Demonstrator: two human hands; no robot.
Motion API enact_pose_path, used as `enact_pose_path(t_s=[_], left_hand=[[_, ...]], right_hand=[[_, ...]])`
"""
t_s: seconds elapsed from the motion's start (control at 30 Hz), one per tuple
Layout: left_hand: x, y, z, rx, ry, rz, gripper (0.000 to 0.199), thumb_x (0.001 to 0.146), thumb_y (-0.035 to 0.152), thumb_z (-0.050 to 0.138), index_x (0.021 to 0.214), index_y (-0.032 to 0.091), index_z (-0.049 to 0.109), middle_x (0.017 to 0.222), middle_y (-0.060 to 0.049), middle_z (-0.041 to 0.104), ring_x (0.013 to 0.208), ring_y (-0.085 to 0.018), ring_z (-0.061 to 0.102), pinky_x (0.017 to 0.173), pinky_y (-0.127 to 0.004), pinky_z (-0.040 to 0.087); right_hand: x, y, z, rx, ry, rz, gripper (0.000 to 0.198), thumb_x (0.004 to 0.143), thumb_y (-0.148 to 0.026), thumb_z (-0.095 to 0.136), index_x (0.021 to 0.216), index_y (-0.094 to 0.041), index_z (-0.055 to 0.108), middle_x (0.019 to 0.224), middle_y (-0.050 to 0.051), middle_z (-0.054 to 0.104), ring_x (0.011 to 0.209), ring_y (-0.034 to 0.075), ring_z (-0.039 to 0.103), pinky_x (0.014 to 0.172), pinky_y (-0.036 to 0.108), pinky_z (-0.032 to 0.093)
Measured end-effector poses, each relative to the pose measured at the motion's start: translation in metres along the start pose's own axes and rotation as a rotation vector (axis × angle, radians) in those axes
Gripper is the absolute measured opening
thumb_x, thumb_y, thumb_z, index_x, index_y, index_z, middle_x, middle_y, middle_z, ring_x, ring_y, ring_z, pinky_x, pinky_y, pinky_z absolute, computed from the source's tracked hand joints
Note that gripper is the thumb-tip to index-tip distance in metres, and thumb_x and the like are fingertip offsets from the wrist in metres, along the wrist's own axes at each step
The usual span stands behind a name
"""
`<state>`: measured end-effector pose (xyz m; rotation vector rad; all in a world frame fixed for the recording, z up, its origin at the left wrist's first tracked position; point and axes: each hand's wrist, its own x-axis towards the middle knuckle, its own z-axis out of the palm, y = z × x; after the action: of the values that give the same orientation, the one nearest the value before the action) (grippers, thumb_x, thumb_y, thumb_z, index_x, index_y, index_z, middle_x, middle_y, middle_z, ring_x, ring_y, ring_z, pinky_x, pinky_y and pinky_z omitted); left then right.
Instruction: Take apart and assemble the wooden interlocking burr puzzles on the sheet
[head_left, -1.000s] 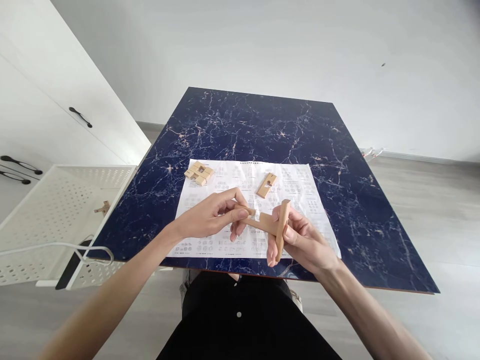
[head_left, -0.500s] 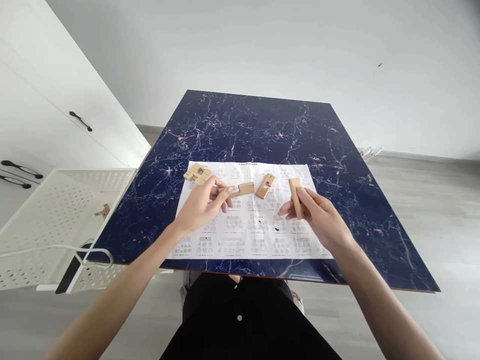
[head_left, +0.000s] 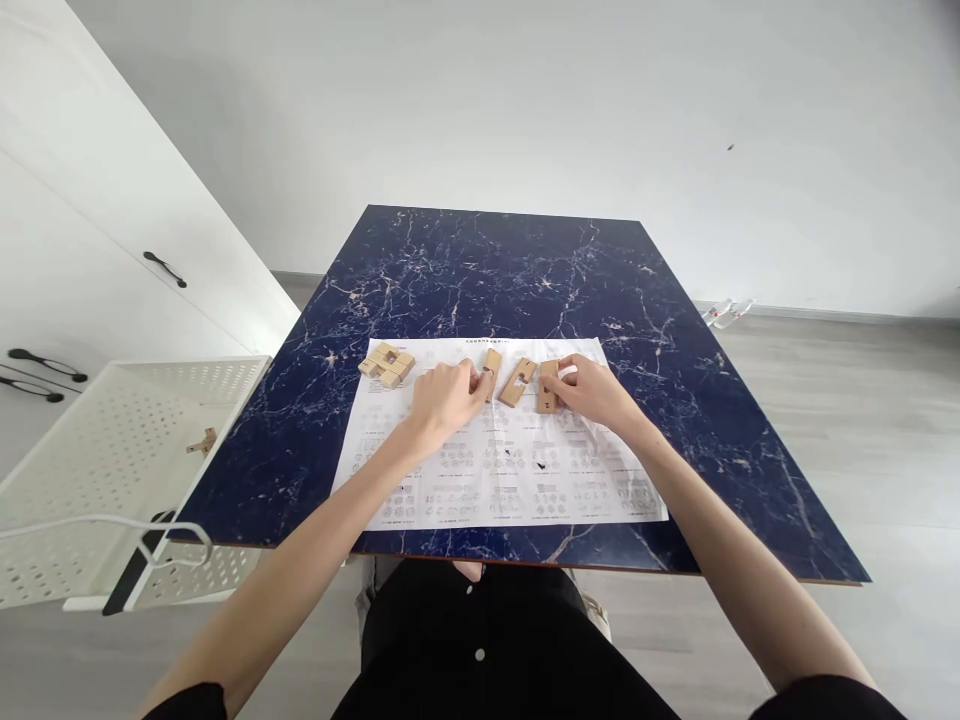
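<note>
My left hand (head_left: 448, 398) is closed on a notched wooden puzzle piece (head_left: 492, 362), which stands at a slight slant on the printed sheet (head_left: 480, 490). Thumb and fingers of my right hand (head_left: 589, 388) grip another wooden puzzle piece (head_left: 548, 402), marked near its lower end, on the same sheet. Between the two hands lies a third piece, a notched wooden block (head_left: 517, 383), touched by neither. To the left of my left hand, several wooden pieces form a joined cluster (head_left: 388, 366) at the sheet's upper left corner.
The sheet lies on a dark blue marbled table (head_left: 495, 270). Left of the table stands a white perforated basket (head_left: 97, 430) with a small wooden piece (head_left: 202, 442) in it and a white cable (head_left: 97, 518) across it. White cabinets (head_left: 97, 230) rise behind the basket.
Both pieces have come down to the sheet beside the middle block. My left hand has turned its piece more upright and moved right; my right hand has moved left.
</note>
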<state>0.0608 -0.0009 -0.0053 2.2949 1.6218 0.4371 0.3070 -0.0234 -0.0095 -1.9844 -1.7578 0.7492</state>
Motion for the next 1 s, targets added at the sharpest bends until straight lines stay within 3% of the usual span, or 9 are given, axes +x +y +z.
enact_pose_path(t_s=[0.07, 0.2, 0.37, 0.53, 0.67, 0.87, 1.0], left_hand=[[0.003, 0.003, 0.000, 0.038, -0.037, 0.040, 0.043, 0.107, 0.047, 0.052, 0.077, 0.019, 0.065, 0.065, -0.008, 0.069, 0.060, -0.025, 0.067, 0.060, -0.033, 0.045], [0.008, 0.005, -0.003, 0.087, -0.080, 0.149, 0.040, 0.108, 0.043, 0.048, 0.083, 0.018, 0.066, 0.075, -0.011, 0.070, 0.073, -0.029, 0.070, 0.071, -0.038, 0.051], [0.012, -0.004, -0.002, 0.062, -0.043, 0.295, 0.037, 0.110, 0.049, 0.047, 0.116, 0.016, 0.063, 0.128, -0.020, 0.067, 0.121, -0.036, 0.064, 0.104, -0.050, 0.052], [0.018, -0.008, 0.008, -0.144, -0.105, 0.488, 0.081, 0.090, 0.070, 0.074, 0.150, 0.023, 0.046, 0.165, -0.021, 0.045, 0.154, -0.043, 0.041, 0.125, -0.061, 0.037], [0.025, -0.002, 0.016, -0.195, -0.168, 0.539, 0.100, 0.081, 0.075, 0.081, 0.158, 0.026, 0.041, 0.165, -0.018, 0.047, 0.155, -0.043, 0.039, 0.129, -0.062, 0.031], [0.026, 0.006, 0.018, -0.229, -0.178, 0.455, 0.077, 0.089, 0.066, 0.078, 0.148, 0.026, 0.050, 0.152, -0.015, 0.058, 0.145, -0.039, 0.048, 0.122, -0.060, 0.041], [0.013, 0.005, 0.015, -0.249, -0.187, 0.422, 0.078, 0.089, 0.068, 0.077, 0.149, 0.026, 0.049, 0.152, -0.016, 0.056, 0.144, -0.040, 0.046, 0.117, -0.060, 0.047]], right_hand=[[0.000, -0.004, 0.002, 0.003, -0.028, -0.027, 0.041, 0.104, -0.042, 0.065, 0.132, -0.013, 0.062, 0.070, 0.004, 0.078, 0.066, 0.022, 0.072, 0.062, 0.029, 0.046], [-0.002, -0.012, 0.008, -0.001, -0.049, -0.105, 0.045, 0.109, -0.042, 0.060, 0.143, -0.012, 0.060, 0.078, 0.006, 0.081, 0.068, 0.022, 0.074, 0.061, 0.029, 0.048], [-0.004, -0.014, 0.019, -0.037, -0.012, -0.222, 0.042, 0.114, -0.037, 0.049, 0.149, -0.015, 0.059, 0.103, 0.013, 0.083, 0.085, 0.028, 0.078, 0.069, 0.033, 0.051], [-0.005, -0.011, 0.029, -0.117, 0.062, -0.283, 0.041, 0.116, -0.036, 0.039, 0.147, -0.019, 0.060, 0.125, 0.016, 0.080, 0.095, 0.032, 0.076, 0.070, 0.035, 0.049], [-0.006, -0.009, 0.034, -0.178, 0.112, -0.268, 0.039, 0.115, -0.034, 0.035, 0.142, -0.018, 0.059, 0.113, 0.017, 0.081, 0.084, 0.031, 0.075, 0.064, 0.033, 0.042], [-0.003, -0.005, 0.038, -0.195, 0.149, -0.248, 0.039, 0.116, -0.034, 0.031, 0.141, -0.017, 0.056, 0.103, 0.015, 0.082, 0.076, 0.029, 0.073, 0.062, 0.032, 0.036], [-0.003, -0.003, 0.039, -0.172, 0.152, -0.258, 0.038, 0.114, -0.034, 0.034, 0.141, -0.016, 0.055, 0.103, 0.013, 0.082, 0.077, 0.028, 0.073, 0.062, 0.032, 0.037]])
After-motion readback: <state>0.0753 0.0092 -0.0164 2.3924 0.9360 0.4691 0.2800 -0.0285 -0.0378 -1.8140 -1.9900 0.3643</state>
